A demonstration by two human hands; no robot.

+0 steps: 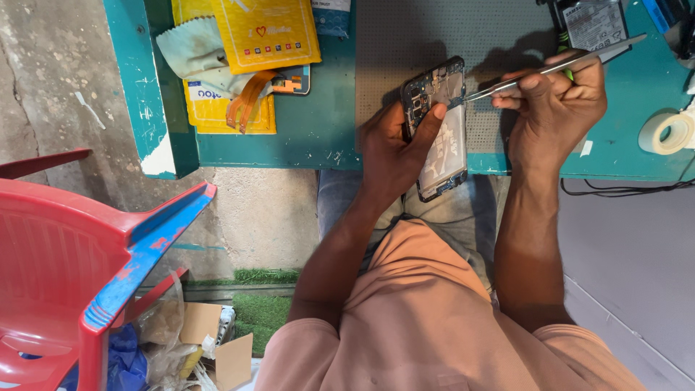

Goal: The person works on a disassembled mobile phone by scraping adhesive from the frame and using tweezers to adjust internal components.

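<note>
A small phone-repair stall: a worn teal bench (318, 137) under the hands carries a grey work mat (405, 36), yellow parts envelopes (264, 32) left of them, tape (664, 132) to their right, and a red plastic chair (65, 246) stands on rough concrete.

Red chair (65, 246) cut off left

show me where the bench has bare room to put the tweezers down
Bare teal top lies between the yellow envelopes and the grey mat, and between the right hand and the tape roll. The mat's upper left is bare too. The top right corner is crowded; the left hand holds the opened phone.
</note>
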